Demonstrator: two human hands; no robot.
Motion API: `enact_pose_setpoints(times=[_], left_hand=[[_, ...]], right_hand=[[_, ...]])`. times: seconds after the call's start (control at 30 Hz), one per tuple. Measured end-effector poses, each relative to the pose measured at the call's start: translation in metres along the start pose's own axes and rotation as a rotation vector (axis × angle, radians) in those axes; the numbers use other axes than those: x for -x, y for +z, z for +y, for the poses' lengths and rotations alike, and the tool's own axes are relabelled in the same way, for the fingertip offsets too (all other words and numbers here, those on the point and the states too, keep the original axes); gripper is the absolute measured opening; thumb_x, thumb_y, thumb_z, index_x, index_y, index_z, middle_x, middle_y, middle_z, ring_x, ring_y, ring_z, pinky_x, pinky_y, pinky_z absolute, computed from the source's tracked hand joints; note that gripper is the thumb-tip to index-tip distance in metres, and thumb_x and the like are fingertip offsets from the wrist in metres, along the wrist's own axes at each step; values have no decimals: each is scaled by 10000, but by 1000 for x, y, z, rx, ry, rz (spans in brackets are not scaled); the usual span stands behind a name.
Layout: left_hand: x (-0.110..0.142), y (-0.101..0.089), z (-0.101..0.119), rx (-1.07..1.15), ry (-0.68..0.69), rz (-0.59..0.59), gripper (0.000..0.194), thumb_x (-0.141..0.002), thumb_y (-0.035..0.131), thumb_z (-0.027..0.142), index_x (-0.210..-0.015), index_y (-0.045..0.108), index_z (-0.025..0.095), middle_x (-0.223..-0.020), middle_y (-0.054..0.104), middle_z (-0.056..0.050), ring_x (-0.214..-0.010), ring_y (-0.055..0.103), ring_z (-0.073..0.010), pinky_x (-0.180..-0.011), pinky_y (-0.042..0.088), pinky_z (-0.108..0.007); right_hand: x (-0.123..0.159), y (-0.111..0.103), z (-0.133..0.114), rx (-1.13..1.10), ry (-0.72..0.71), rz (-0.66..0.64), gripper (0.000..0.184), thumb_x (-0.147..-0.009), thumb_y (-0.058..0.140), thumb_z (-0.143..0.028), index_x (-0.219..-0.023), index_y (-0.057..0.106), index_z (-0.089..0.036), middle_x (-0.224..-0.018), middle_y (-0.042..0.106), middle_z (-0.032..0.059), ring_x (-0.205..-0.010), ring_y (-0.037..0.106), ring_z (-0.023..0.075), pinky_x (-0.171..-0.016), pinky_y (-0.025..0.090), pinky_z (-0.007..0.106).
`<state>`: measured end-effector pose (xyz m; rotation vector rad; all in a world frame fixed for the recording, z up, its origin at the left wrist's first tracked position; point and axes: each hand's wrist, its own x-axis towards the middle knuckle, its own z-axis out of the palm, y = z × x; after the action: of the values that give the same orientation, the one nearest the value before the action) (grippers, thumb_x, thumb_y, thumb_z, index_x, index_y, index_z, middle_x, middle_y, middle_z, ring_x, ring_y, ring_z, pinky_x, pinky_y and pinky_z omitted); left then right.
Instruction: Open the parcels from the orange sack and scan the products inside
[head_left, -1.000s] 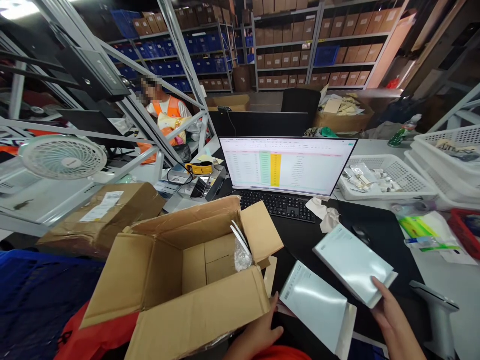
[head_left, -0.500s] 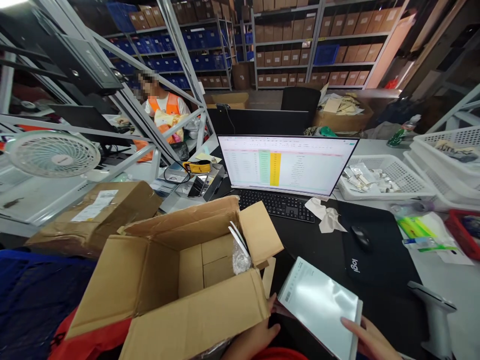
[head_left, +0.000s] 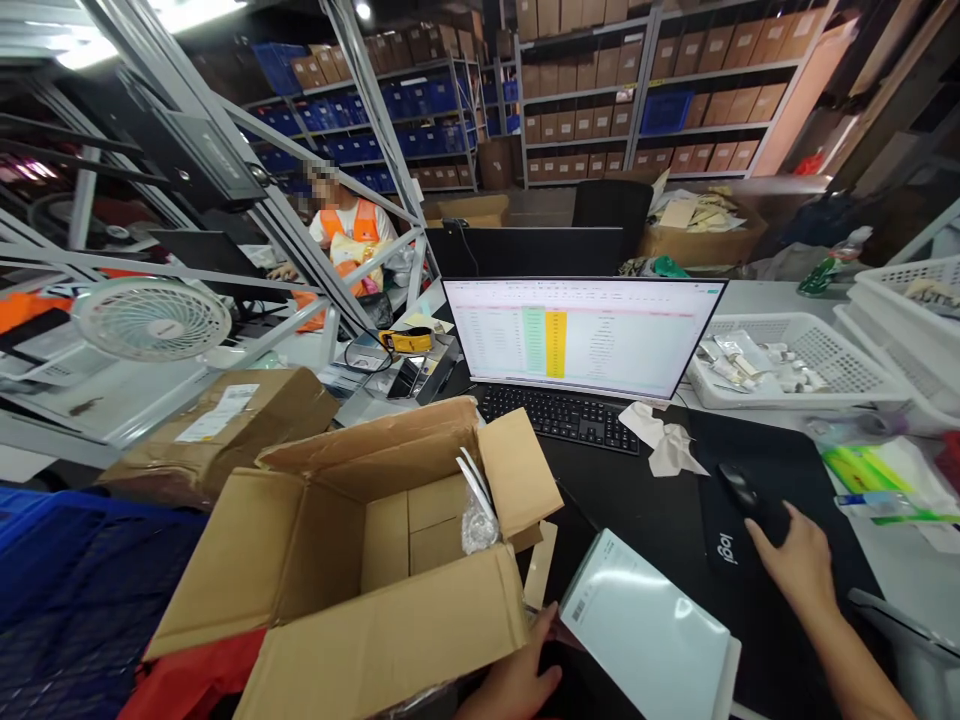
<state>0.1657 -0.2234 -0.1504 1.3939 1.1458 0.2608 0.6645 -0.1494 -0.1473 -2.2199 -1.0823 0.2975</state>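
Note:
A flat pale blue-white box (head_left: 652, 625) with a barcode near its corner is tilted at the lower middle. My left hand (head_left: 521, 665) is at its left edge, with fingers reaching beneath it and the thumb standing off; part of that grip is hidden. Over the mouse pad (head_left: 720, 465), my right hand (head_left: 799, 555) has its thumb and fingers apart, holding nothing. Its fingertips are close to the black mouse (head_left: 739, 488). Left of my left hand is an open cardboard carton (head_left: 375, 625), with a bubble-wrapped item (head_left: 478, 525) inside at its right end.
Behind the carton are a keyboard (head_left: 559, 415) and a monitor (head_left: 480, 330) showing a spreadsheet. Crumpled paper (head_left: 667, 440) lies beside them. A white basket (head_left: 862, 385) holds small packets. A handheld scanner (head_left: 915, 640) stands lower right. A co-worker (head_left: 352, 220) sits beyond the metal frame.
My right hand has let go of the pale box and moved up and right to the mouse. My left hand stays at the box's left edge. The view has shifted slightly.

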Motion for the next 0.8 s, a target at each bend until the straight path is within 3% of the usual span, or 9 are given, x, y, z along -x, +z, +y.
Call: enact_pose_setpoints(times=[0.1, 0.27, 0.47, 0.8], left_hand=[[3, 0, -4, -37, 12, 1, 927, -788, 724, 344, -1612, 302, 325, -1653, 357, -75, -1499, 363, -355, -1280, 204, -520], [9, 1, -21, -68, -6, -26, 968, -759, 767, 403, -1600, 288, 418, -1670, 324, -8, -1554, 220, -394, -1286, 131, -556], [13, 4, -27, -67, -10, 17, 960, -755, 795, 394, -1586, 314, 434, -1679, 304, 9, -1546, 233, -411, -1289, 144, -551], [16, 6, -25, -90, 71, 37, 891, -842, 714, 270, -1611, 277, 377, -1679, 306, -47, -1535, 299, -330, -1285, 173, -553]], right_hand=[[-31, 24, -2, 109, -195, 127, 999, -762, 460, -713, -1464, 452, -2, -1495, 430, 305, -1441, 383, 419, -1186, 318, 558], [-46, 51, 9, 273, -262, 72, 845, -837, 392, -704, -1456, 512, -142, -1515, 444, 224, -1336, 501, 415, -1072, 448, 575], [-67, 59, 26, 329, -376, 85, 748, -869, 374, -664, -1426, 545, -195, -1497, 481, 178, -1279, 552, 410, -1023, 504, 571], [-73, 67, 34, 315, -534, 85, 664, -954, 336, -581, -1399, 589, -159, -1537, 447, 182, -1324, 523, 418, -1085, 476, 586]])
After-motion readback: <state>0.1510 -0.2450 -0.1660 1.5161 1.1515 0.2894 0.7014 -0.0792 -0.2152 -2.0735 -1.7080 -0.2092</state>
